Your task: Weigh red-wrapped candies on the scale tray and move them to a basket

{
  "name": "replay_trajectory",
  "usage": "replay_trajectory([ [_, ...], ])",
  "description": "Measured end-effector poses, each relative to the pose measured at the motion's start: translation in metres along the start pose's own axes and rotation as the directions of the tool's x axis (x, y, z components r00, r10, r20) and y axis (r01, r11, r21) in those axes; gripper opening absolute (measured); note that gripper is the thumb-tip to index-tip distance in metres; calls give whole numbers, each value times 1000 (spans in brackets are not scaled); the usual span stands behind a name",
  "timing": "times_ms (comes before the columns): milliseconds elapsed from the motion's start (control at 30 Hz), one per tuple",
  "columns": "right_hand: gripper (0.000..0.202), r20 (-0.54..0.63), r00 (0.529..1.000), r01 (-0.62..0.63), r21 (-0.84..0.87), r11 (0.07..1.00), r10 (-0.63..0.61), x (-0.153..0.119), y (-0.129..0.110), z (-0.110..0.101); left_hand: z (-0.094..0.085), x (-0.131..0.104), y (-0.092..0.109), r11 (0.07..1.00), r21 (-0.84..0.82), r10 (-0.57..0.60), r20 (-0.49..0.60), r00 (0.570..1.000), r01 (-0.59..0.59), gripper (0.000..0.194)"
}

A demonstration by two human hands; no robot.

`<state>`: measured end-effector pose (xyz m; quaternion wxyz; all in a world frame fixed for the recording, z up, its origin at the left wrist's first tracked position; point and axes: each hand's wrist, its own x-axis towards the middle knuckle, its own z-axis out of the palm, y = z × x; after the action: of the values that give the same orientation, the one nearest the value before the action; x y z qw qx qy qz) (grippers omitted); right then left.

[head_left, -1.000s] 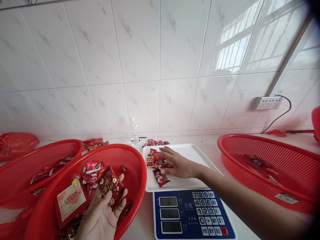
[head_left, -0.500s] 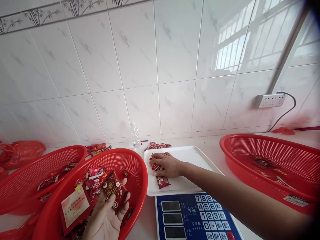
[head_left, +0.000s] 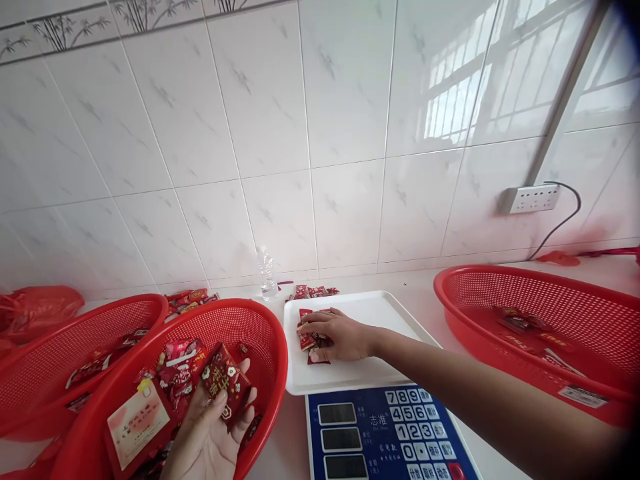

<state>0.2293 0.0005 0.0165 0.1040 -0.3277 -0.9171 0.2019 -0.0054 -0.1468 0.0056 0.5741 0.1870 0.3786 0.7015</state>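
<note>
My left hand (head_left: 215,417) is closed around a dark red snack packet (head_left: 226,383) with flowers and gold lettering, held over the middle red basket (head_left: 273,347). Inside that basket lie several wrapped snacks (head_left: 181,373) and a red card (head_left: 139,427) with a pale printed panel. On the white weighing tray (head_left: 367,327), my right hand (head_left: 340,337) has its fingers curled over a small bunch of red snack packets (head_left: 306,340), partly hidden beneath them. The blue scale panel (head_left: 375,433) with buttons and displays sits in front of the tray.
Another red basket (head_left: 150,303) stands at the left, and a third red basket (head_left: 453,293) at the right; both hold packets. Behind the tray are a clear bottle (head_left: 267,273) and red packets (head_left: 315,292). A power strip (head_left: 533,199) is on the tiled wall.
The lower packet on the tray has been drawn up under my right hand, so the bunch is more compact. My left hand still holds its packet. The view has shifted slightly.
</note>
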Motion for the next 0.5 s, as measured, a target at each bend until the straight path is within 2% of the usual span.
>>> replay_trajectory([
  [133, 49, -80, 996, -25, 33, 999, 28, 3, 4, -2, 6, -4, 1, 999, 38, 7, -17, 1000, -7, 56],
  [333, 40, -238, 941, -236, 45, 971, 240, -1, 16, -9, 15, -9, 1, 992, 121, 40, -70, 997, -32, 40],
  [500, 29, -232, 917, -323, 45, 945, 324, -11, 26, -9, 22, -16, -4, 984, 164, 82, -69, 994, -70, 44],
])
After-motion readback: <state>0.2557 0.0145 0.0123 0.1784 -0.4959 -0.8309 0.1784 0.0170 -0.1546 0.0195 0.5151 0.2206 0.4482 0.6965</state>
